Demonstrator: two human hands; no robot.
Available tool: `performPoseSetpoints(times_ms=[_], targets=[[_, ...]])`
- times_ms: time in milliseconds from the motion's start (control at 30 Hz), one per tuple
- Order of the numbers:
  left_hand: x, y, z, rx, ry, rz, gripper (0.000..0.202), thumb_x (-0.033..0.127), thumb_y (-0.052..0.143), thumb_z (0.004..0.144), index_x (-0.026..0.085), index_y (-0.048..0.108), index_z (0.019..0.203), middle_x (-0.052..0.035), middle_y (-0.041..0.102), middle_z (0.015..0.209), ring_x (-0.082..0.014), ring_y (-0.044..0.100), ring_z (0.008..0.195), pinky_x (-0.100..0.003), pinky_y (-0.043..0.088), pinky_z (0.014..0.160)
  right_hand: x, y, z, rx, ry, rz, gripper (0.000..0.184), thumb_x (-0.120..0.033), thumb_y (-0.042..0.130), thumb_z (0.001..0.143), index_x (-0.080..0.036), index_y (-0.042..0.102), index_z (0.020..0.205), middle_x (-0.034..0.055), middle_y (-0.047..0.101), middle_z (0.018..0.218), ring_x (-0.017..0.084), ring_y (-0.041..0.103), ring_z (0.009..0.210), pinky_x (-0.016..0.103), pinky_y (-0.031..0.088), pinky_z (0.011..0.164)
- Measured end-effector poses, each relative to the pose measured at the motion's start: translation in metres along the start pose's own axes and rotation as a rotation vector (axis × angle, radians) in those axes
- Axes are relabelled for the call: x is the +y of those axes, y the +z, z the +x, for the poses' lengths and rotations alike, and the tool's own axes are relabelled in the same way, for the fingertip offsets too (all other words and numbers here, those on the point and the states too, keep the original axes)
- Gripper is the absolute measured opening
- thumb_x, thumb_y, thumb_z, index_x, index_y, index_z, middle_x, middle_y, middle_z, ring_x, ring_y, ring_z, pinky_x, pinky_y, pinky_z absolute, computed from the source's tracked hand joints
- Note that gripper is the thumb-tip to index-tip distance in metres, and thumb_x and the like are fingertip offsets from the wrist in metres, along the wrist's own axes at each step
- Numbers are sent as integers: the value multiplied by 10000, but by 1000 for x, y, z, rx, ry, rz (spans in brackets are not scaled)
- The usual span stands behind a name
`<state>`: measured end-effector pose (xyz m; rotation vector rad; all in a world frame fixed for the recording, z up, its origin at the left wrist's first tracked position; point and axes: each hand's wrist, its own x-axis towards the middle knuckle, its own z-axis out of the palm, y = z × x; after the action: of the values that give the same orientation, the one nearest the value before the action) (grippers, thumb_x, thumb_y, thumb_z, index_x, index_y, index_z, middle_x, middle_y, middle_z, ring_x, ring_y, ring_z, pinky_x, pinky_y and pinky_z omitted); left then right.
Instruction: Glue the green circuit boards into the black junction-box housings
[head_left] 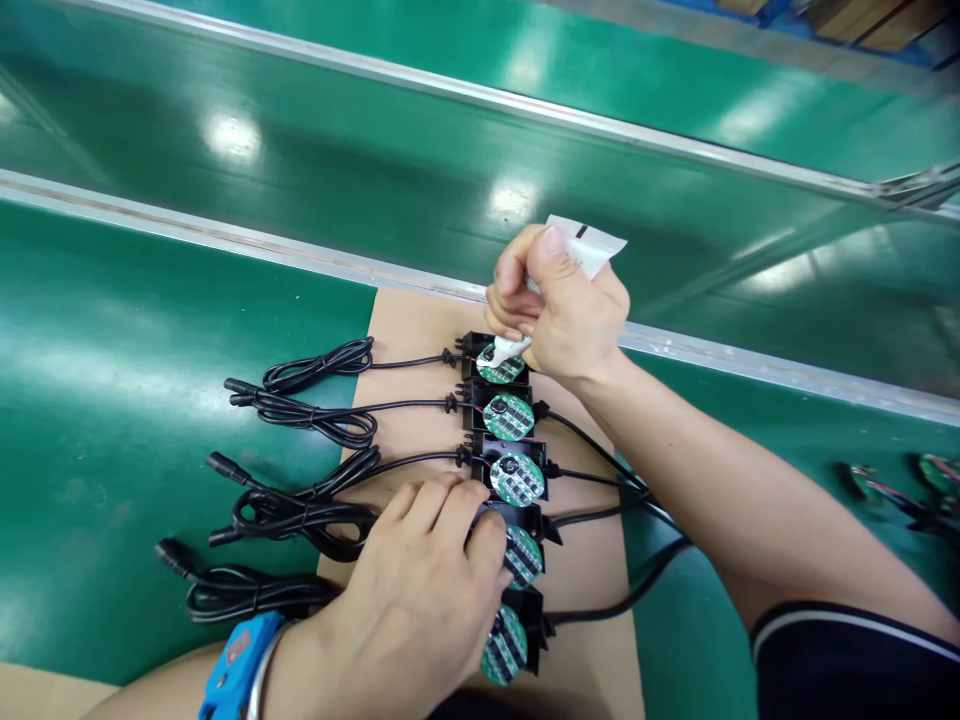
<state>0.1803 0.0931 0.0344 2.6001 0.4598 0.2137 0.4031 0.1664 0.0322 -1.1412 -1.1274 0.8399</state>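
Note:
My right hand (pixel 559 300) is closed around a white squeeze tube (pixel 592 245). Its nozzle points down at the round green circuit board (pixel 501 372) at the far end of a row, seemingly touching it. Several such boards lie in black plastic housings, among them a circuit board (pixel 508 417) and a circuit board (pixel 517 480) nearer to me. My left hand (pixel 431 580) bends over the near part of the row, fingers curled on a black housing (pixel 529 518) beside its circuit board (pixel 523 557). The fingertips are partly hidden.
The housings rest on a brown cardboard sheet (pixel 420 320) over a green table (pixel 112 330). Coiled black cables (pixel 319 365) lie to the left; other black cables (pixel 600 610) run right. A metal rail (pixel 300 265) crosses behind. More circuit boards (pixel 866 482) sit far right.

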Motion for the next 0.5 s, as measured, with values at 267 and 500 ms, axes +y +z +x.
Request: performPoseSetpoints(times_ms=[267, 500], targets=[[-1, 4, -1, -8, 14, 20, 261, 262, 501, 955, 132, 609, 1154, -125, 631, 1178, -303, 588, 1071, -476, 553, 895, -8, -5, -12, -8, -17, 46, 448, -635, 593, 870, -254, 492, 656, -75, 179, 491, 86, 171, 375, 268, 155, 378], [0, 4, -1, -2, 15, 10, 253, 257, 502, 951, 136, 608, 1146, -127, 634, 1184, -310, 592, 1090, -484, 552, 896, -11, -16, -12, 65, -8, 10, 473, -671, 611, 837, -249, 516, 645, -62, 222, 476, 78, 176, 392, 275, 155, 407]])
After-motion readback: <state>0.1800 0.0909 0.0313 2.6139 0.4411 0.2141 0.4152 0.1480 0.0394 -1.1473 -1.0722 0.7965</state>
